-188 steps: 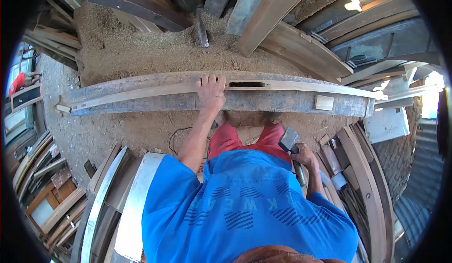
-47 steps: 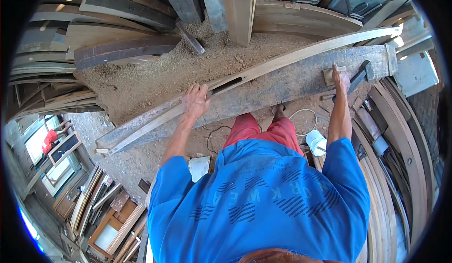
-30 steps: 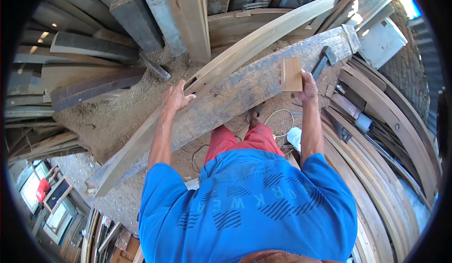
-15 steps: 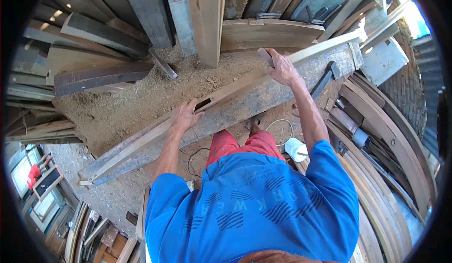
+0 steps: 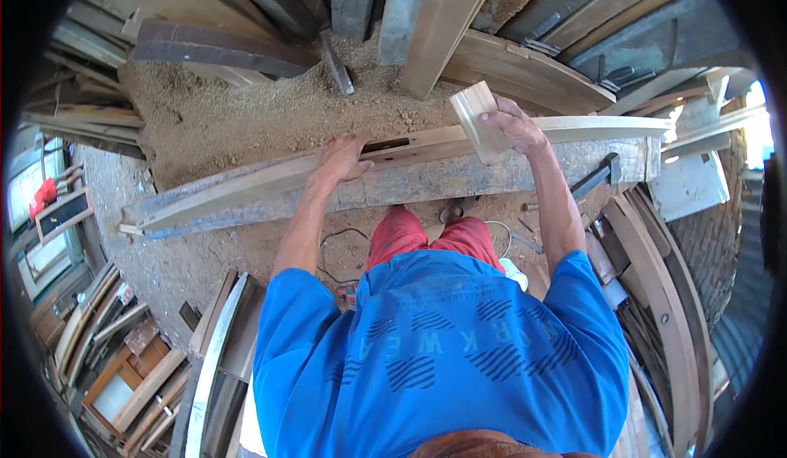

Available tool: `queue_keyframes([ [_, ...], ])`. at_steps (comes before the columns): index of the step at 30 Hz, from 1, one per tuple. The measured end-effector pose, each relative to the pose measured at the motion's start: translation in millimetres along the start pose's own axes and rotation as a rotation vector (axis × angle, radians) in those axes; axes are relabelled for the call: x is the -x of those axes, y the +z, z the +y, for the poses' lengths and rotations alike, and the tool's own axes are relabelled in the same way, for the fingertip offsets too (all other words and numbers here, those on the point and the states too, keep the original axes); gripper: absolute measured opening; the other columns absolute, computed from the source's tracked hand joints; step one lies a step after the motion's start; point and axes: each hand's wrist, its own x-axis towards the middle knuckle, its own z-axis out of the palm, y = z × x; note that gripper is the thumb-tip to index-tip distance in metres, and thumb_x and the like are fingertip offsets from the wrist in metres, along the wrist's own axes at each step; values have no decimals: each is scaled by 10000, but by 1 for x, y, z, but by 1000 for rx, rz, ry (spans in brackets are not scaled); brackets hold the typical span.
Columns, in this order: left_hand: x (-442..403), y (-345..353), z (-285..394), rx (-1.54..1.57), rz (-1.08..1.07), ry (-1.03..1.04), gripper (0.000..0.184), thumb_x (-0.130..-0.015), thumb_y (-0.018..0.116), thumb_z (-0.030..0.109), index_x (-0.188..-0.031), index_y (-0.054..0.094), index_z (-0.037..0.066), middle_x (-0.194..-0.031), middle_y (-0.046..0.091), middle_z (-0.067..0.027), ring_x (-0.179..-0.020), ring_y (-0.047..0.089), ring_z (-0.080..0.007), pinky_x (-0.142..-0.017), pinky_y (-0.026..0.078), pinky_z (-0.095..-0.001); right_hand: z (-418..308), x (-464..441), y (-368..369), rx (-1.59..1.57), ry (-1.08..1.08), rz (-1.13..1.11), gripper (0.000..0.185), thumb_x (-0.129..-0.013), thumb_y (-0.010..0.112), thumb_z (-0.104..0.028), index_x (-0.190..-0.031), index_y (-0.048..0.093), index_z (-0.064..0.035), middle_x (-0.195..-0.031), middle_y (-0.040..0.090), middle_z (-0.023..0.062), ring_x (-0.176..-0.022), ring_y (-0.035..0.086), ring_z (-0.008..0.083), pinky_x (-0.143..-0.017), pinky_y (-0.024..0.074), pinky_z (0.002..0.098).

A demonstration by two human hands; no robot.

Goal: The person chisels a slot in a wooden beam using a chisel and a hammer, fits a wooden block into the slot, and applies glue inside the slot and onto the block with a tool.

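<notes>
A long pale wooden beam [image 5: 434, 148] lies along a worn, paint-stained bench [image 5: 459, 177]. My left hand [image 5: 338, 159] grips the beam just left of a dark rectangular slot [image 5: 387, 144], thumb on the near side and fingers over the far side. Right of the slot, my right hand [image 5: 515, 127] holds a small flat wooden block [image 5: 480, 120] by its right edge, tilted above the beam. A hammer [image 5: 596, 176] rests at the bench's right part, its handle toward the near edge.
Sawdust [image 5: 246, 122] covers the ground behind the bench. Planks [image 5: 525, 72] lean beyond it, and curved boards [image 5: 656, 294] stand at the right. More timber [image 5: 221, 327] lies lower left. At the far left is part of another person in red [image 5: 43, 195]. A cable [image 5: 328, 253] lies near my legs.
The hammer, first in my right hand, now lies on the bench. My right hand has picked up the block from the bench and brought it left over the beam. The view has also turned.
</notes>
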Motion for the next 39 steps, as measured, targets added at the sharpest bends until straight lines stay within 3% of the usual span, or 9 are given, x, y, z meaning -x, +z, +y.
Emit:
queue_keyframes([
  [2,4,6,-3,-2,16,-28,645,-818,802,360,-1381,566,153,-1354,620,-164,-1311,535,-374,-1124,389,-530,-4,-1,17,-84,-85,10,521,-872,737,-193,-1312,580,39,-1138,686,108,-1059,611,180,-951,474,343],
  [5,11,22,-13,-122,150,-46,667,-801,811,385,-1375,570,148,-1361,615,-161,-1349,505,-371,-1134,372,-549,-34,-11,47,582,-227,-36,458,-873,719,-164,-1261,594,45,-1093,703,149,-1046,655,243,-948,484,378],
  [8,19,18,-20,-25,143,-104,694,-778,823,414,-1365,572,141,-1355,614,-166,-1303,539,-396,-1107,405,-541,-60,-17,94,892,-188,-137,434,-861,732,-128,-1232,597,54,-1060,699,199,-996,661,309,-946,492,393],
  [9,17,18,-24,9,126,-123,696,-772,826,418,-1358,575,138,-1342,620,-169,-1284,551,-401,-1094,418,-537,-63,-21,111,943,-239,-171,430,-872,717,-169,-1256,619,-4,-1152,697,225,-1089,647,422,-970,491,462],
  [12,18,19,-27,90,112,-177,693,-758,835,433,-1330,587,130,-1284,645,-176,-1224,588,-411,-1050,455,-528,-34,-46,141,1023,-439,-286,487,-869,714,-171,-1327,614,-41,-1215,687,224,-1150,636,415,-1006,490,473],
  [19,46,23,-45,30,250,-164,640,-762,824,480,-1251,625,119,-1105,694,-164,-1124,639,-382,-1023,466,-502,-29,-61,184,1157,-325,-496,469,-876,711,-149,-1320,633,-18,-1211,687,221,-1158,623,423,-1004,486,486],
  [26,45,26,-50,-8,303,-129,507,-772,814,476,-1161,660,190,-1016,722,-72,-1088,666,-271,-1012,450,-484,-12,-74,189,1232,-362,-481,474,-900,675,-173,-1364,619,-99,-1217,692,177,-1175,604,398,-1036,483,488],
  [34,47,24,-48,-35,350,-104,500,-772,805,482,-1156,664,195,-1024,728,-55,-1087,663,-263,-990,459,-461,-2,-67,193,1316,-373,-393,366,-873,683,-163,-1226,637,-77,-1114,710,167,-1103,641,404,-973,522,503],
  [39,48,21,-43,61,383,-84,485,-779,808,457,-1157,667,188,-1006,729,-51,-1080,662,-274,-980,466,-460,13,-72,192,1285,-495,-389,326,-867,682,-161,-1186,657,-96,-1058,723,153,-1079,656,389,-947,527,499],
])
